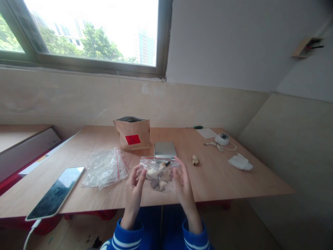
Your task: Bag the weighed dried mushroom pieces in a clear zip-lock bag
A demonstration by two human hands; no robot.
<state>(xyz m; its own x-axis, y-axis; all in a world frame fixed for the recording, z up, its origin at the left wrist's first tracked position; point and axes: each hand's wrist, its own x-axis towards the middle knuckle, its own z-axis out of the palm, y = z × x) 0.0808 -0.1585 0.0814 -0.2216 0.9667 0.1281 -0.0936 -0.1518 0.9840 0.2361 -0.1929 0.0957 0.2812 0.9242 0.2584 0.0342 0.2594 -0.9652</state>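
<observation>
Both my hands hold a small clear zip bag (159,171) with a red seal strip, just above the table's near edge. Pale and grey lumps fill it. My left hand (134,184) pinches the bag's left side with fingers and thumb. My right hand (182,183) grips its right side. Blue sleeves with white stripes cover my wrists.
On the wooden table (221,177) lie a heap of empty zip bags (105,168), a brown paper pouch with a red label (132,133), a small scale (165,149), a loose pale piece (195,160), a tablet on a cable (56,192), a crumpled tissue (240,162) and a white round device (222,139).
</observation>
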